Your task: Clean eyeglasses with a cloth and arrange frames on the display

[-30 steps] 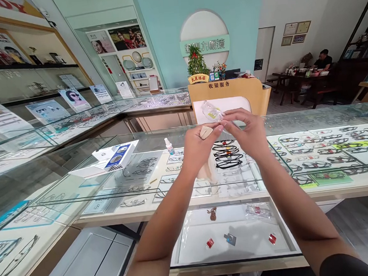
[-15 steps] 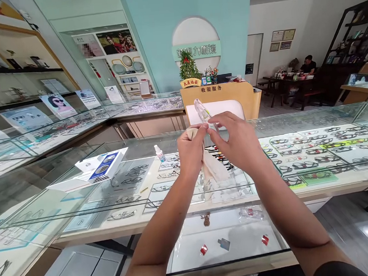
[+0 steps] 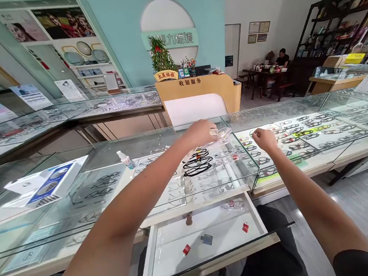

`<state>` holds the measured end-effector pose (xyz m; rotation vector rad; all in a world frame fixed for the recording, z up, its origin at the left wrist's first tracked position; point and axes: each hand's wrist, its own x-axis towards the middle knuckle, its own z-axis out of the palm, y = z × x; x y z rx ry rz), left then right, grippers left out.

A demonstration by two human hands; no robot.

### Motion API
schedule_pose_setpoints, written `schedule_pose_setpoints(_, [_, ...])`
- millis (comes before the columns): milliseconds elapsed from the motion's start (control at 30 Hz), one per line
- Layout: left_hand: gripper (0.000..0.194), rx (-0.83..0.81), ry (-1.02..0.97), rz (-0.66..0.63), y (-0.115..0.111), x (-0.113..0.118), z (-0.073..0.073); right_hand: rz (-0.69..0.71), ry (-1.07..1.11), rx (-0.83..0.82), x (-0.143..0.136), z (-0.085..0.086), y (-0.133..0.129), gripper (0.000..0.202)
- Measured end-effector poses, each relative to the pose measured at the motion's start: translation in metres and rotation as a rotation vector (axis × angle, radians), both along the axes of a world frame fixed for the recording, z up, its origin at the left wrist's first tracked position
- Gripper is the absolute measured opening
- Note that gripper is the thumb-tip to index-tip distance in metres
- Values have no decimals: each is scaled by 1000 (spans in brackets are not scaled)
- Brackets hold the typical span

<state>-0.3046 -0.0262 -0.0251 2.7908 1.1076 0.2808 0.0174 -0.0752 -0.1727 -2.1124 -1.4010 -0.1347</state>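
Note:
My left hand is closed over the glass counter, holding a pair of clear-framed glasses; a bit of pale cloth shows at its fingers. Off to the right, my right hand is closed above the display case, its fingertips pinched together; what they hold, if anything, is too small to name. Beneath and between the hands lie dark-framed glasses in the case. A small white spray bottle stands on the glass to the left.
An open drawer below the counter holds red tags and a grey piece. A white and blue box is at the left. Behind the counter are a white chair back and a wooden cashier desk. Someone sits far back.
The view has turned right. My hands have moved apart: the left reaches right with the glasses, and the right has let go of them and closed its fingers.

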Motion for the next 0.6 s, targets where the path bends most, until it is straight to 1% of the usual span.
schedule_pose_setpoints(33, [15,10,94,-8,6,10,-3,-27,-3,23,6,-11,2,24])
schedule_pose_setpoints(100, [10,4,202,-18,18,29,-11,-69,-19,90,14,-25,5,29])
schedule_pose_setpoints(133, [10,-3,231,-17,24,38,-16,-77,-29,123,16,-30,8,30])
schedule_pose_setpoints(200, [18,-5,290,-13,34,52,-27,-69,-45,170,19,-36,12,31])
schedule_pose_setpoints(300, [34,-12,349,-6,49,67,-44,-45,-47,206,22,-41,16,30])
schedule_pose_setpoints(400, [44,-23,386,6,60,76,-57,-41,-34,239,25,-43,15,31])
schedule_pose_setpoints(500, [48,-34,415,9,66,81,-65,-38,-10,262,26,-43,14,30])
schedule_pose_setpoints(600, [51,-41,433,2,67,85,-70,-31,17,284,27,-42,13,26])
